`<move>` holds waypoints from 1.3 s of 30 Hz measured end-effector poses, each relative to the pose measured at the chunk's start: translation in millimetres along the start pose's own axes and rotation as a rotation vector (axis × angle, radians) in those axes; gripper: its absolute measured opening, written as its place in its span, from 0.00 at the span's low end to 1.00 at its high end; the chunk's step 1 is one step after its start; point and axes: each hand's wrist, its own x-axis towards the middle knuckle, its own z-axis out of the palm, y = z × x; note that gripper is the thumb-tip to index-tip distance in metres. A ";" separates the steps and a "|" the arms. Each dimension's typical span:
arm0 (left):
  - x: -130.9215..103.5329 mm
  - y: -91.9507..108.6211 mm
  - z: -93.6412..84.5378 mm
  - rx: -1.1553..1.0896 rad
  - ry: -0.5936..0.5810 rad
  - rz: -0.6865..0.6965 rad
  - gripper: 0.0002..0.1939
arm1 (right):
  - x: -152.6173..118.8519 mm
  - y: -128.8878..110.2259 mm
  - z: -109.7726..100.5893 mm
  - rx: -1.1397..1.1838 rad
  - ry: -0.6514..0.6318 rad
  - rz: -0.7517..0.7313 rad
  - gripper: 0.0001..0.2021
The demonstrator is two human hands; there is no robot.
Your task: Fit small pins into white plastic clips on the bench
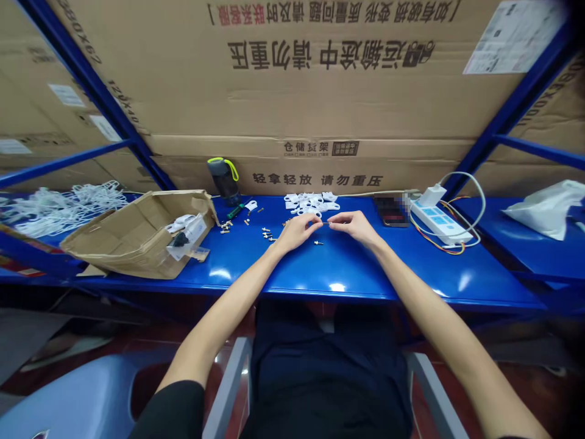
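My left hand (299, 231) and my right hand (355, 227) meet over the blue shelf top (338, 268), their fingertips pinched close together. A thin, pin-like part (325, 223) spans the gap between them, too small to make out fully. Just behind the hands lies a pile of white plastic pieces (311, 202) with round holes. One small white-and-metal screw-like part (319, 243) rests in front of my hands. Several similar small parts (266, 235) lie left of my left hand, partly hidden by it.
Left stands an open cardboard box (132, 244) with bagged items, beside tangled white cords (68, 210). A dark bottle (225, 183) and green-handled tool (236, 211) are behind. On the right are a phone (388, 210) and a white power strip (441, 222) with cables.
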 end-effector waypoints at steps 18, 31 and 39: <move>-3.2 0.0 0.4 0.184 0.012 0.084 0.13 | -1.7 -1.3 1.9 -0.017 -0.042 0.021 0.19; -2.5 0.0 0.5 0.202 0.023 0.093 0.13 | -3.6 -1.8 9.5 0.228 -0.012 0.097 0.25; -3.1 -0.7 1.3 0.194 0.031 0.071 0.15 | -5.2 -7.0 10.0 0.217 0.016 0.098 0.24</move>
